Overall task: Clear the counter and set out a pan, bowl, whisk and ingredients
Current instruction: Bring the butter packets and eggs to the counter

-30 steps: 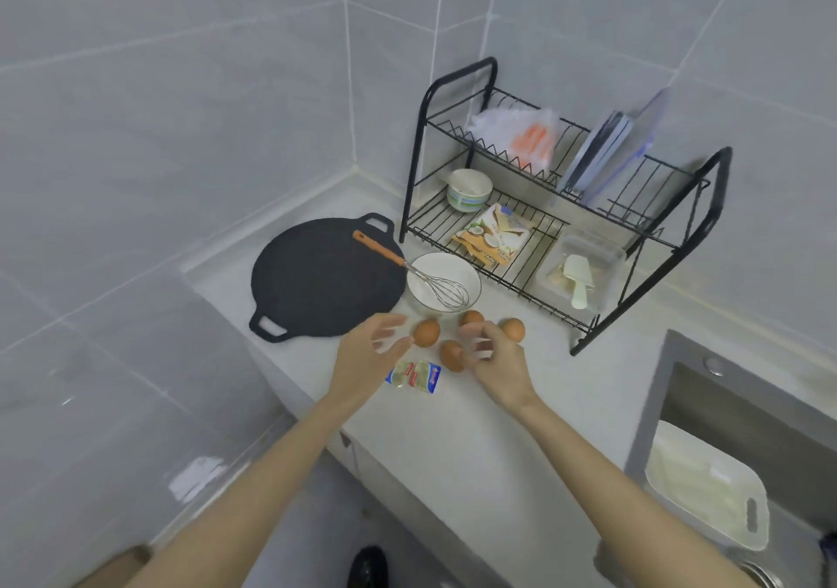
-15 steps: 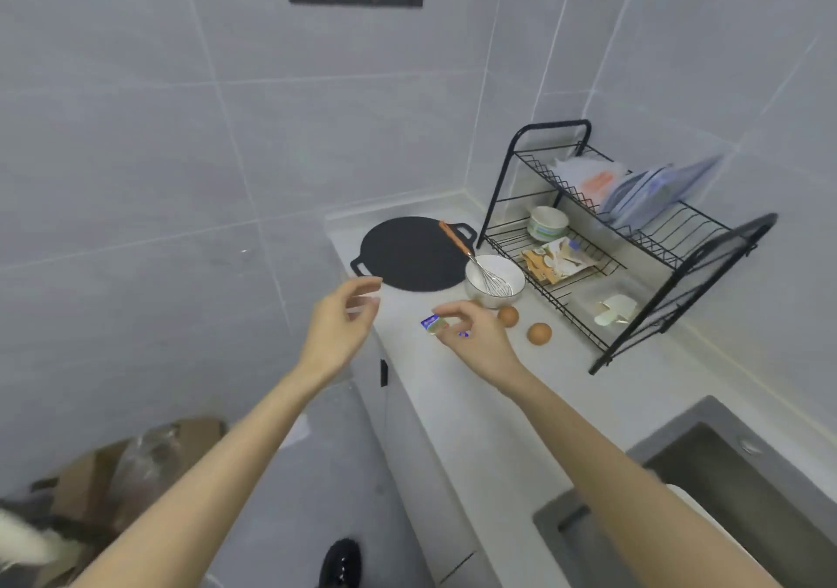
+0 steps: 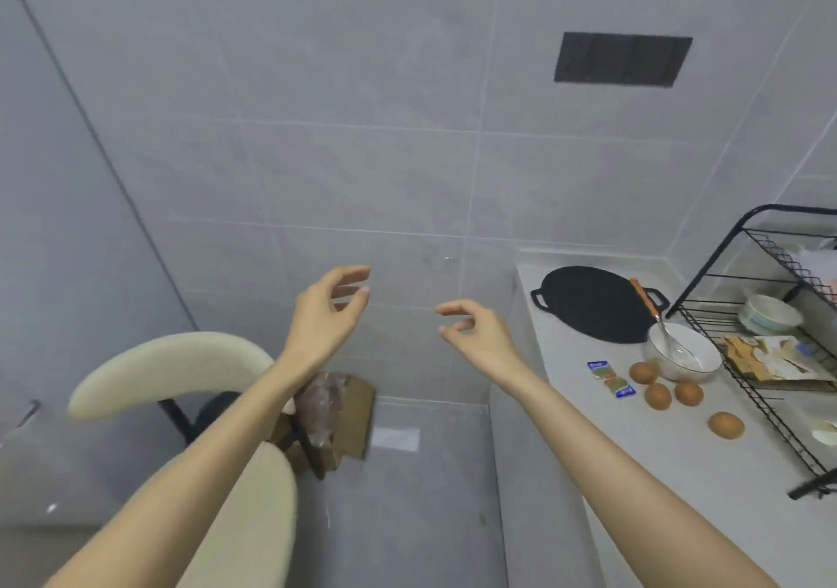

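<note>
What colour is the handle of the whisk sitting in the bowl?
Orange-brown. The whisk handle slants up from the white bowl over the black pan, seen in the head view.

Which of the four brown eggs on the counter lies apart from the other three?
The lone egg nearest the foot of the black rack. The three other eggs cluster together beside the white bowl; this one sits farther from it.

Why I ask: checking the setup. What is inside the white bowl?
The whisk has its wire head inside the white bowl, handle leaning out toward the pan. The wires cover part of the bottom.
</note>
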